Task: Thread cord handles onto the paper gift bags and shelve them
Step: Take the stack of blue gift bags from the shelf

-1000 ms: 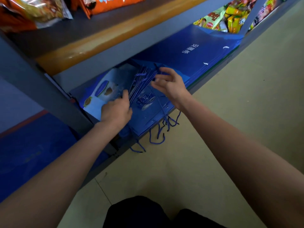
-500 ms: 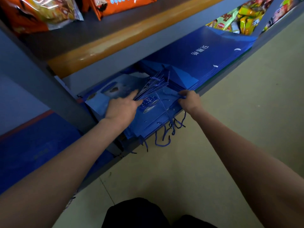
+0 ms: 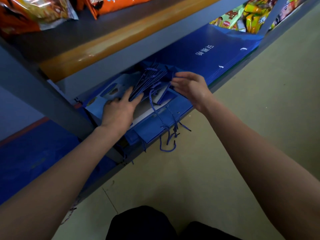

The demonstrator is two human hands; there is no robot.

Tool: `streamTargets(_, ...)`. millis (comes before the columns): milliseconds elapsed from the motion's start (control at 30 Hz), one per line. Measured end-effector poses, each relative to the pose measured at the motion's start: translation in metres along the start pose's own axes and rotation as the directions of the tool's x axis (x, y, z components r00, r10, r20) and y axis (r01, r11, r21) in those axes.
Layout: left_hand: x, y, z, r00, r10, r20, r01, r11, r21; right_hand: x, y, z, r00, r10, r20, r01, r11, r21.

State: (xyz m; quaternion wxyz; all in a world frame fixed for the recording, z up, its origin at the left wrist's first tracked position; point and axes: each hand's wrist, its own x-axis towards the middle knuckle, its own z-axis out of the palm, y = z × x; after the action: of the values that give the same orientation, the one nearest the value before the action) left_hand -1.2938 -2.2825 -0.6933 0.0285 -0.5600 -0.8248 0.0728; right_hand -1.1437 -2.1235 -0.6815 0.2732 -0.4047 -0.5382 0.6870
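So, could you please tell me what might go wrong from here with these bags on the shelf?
Loose cord ends dangle past the shelf edge; they could snag and drag the front bag off. The left hand presses the pile while the right hand works the cord bundle, which might tangle.

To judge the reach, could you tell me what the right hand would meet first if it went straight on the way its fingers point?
Probably the bundle of blue cords just beyond the right hand; depth is unclear.

I'm looking at a shop — grey metal shelving with an orange front edge [image 3: 110, 49] carries orange snack packets [image 3: 121, 4], bright yellow and green sweet bags [image 3: 242, 16] and flat blue paper gift bags [image 3: 199, 54] over a beige floor [image 3: 259, 118].
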Motion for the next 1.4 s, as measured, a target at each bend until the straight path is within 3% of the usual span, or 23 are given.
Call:
streamTargets(67,0.005,-0.003,-0.003,0.999,0.025,0.034,-0.023,0.998,-0.064,0.006,0.019,-0.015,0.989,-0.008,-0.146,-0.046,0.932,-0.361)
streamTargets(133,0.01,-0.003,-0.006,0.989,0.129,0.077,-0.118,0.984,-0.133,0.007,0.043,-0.026,0.99,0.102,-0.094,-0.139,0.785,-0.604)
streamTargets(200,0.01,-0.001,-0.007,0.966,0.227,0.124,-0.212,0.97,-0.122,0.008,0.057,-0.027,0.986,0.152,-0.075,-0.159,0.675,-0.721)
streamTargets(300,0.005,0.006,-0.008,0.944,0.252,0.212,-0.24,0.967,-0.08,0.013,0.063,-0.025,0.987,0.112,-0.113,-0.151,0.438,-0.886)
streamTargets(367,0.003,0.006,-0.013,0.937,0.239,0.253,-0.222,0.97,-0.093,0.014,0.065,-0.027,0.992,0.102,-0.074,-0.11,0.419,-0.901)
streamTargets(433,0.005,0.004,-0.02,0.942,0.222,0.253,-0.19,0.971,-0.145,0.008,0.066,-0.03,0.994,0.048,-0.101,-0.111,0.522,-0.846)
streamTargets(467,0.006,0.004,-0.022,0.947,0.216,0.237,-0.177,0.969,-0.174,0.004,0.063,-0.032,0.987,0.057,-0.15,-0.152,0.638,-0.755)
streamTargets(533,0.009,0.003,-0.02,0.961,0.217,0.17,-0.18,0.961,-0.211,-0.005,0.043,-0.026,0.967,0.193,-0.165,-0.237,0.92,-0.312)
streamTargets(567,0.01,0.002,-0.017,0.966,0.219,0.137,-0.185,0.957,-0.223,-0.009,0.028,-0.021,0.969,0.226,-0.099,-0.234,0.97,-0.072)
streamTargets(600,0.011,0.0,-0.015,0.971,0.217,0.104,-0.186,0.951,-0.248,-0.009,0.013,-0.014,0.979,0.202,-0.036,-0.198,0.977,0.084)
streamTargets(667,0.013,-0.002,-0.018,0.981,0.191,0.044,-0.168,0.935,-0.313,-0.009,-0.01,0.0,0.993,0.115,0.026,-0.118,0.97,0.214)
streamTargets(800,0.015,-0.001,-0.03,0.98,0.081,0.181,-0.002,0.915,-0.403,-0.015,-0.019,0.025,0.993,0.102,0.067,-0.113,0.975,0.193)
streamTargets(867,0.009,0.009,-0.027,0.974,0.034,0.225,0.035,0.955,-0.296,-0.015,-0.014,0.031,0.993,0.079,0.083,-0.095,0.972,0.216)
streamTargets(1000,0.009,0.007,-0.03,0.986,-0.159,-0.041,0.143,0.955,-0.258,-0.007,-0.009,0.025,0.995,0.047,0.09,-0.083,0.885,0.457)
streamTargets(1033,0.013,0.002,-0.035,0.978,-0.205,-0.043,0.185,0.943,-0.276,-0.003,-0.002,0.02,0.997,0.059,0.054,-0.076,0.91,0.407)
streamTargets(1067,0.017,-0.003,-0.04,0.971,-0.24,-0.019,0.223,0.927,-0.3,0.001,0.009,0.013,0.998,0.063,-0.003,-0.06,0.97,0.237)
streamTargets(1100,0.019,-0.007,-0.043,0.965,-0.263,0.013,0.253,0.912,-0.322,0.006,0.022,0.006,0.998,0.037,-0.043,-0.04,0.998,-0.058)
streamTargets(1133,0.02,-0.008,-0.046,0.961,-0.274,0.03,0.268,0.902,-0.339,0.01,0.039,-0.001,1.0,0.012,-0.018,-0.018,0.914,-0.406)
streamTargets(1200,0.018,-0.007,-0.046,0.964,-0.265,0.018,0.254,0.9,-0.355,0.018,0.07,-0.003,0.985,0.107,0.135,0.054,0.553,-0.831)
streamTargets(1233,0.016,-0.006,-0.044,0.968,-0.25,0.008,0.236,0.901,-0.364,0.021,0.081,0.001,0.974,0.168,0.151,0.062,0.443,-0.894)
streamTargets(1267,0.014,-0.005,-0.043,0.972,-0.235,0.003,0.219,0.9,-0.377,0.023,0.086,0.006,0.971,0.201,0.13,0.034,0.423,-0.906)
streamTargets(1367,0.014,-0.007,-0.041,0.974,-0.228,0.019,0.215,0.885,-0.413,0.031,0.088,0.016,0.992,0.124,-0.012,-0.074,0.51,-0.857)
streamTargets(1400,0.015,-0.008,-0.041,0.972,-0.235,0.025,0.223,0.879,-0.422,0.029,0.087,0.018,0.996,0.079,-0.042,-0.074,0.47,-0.879)
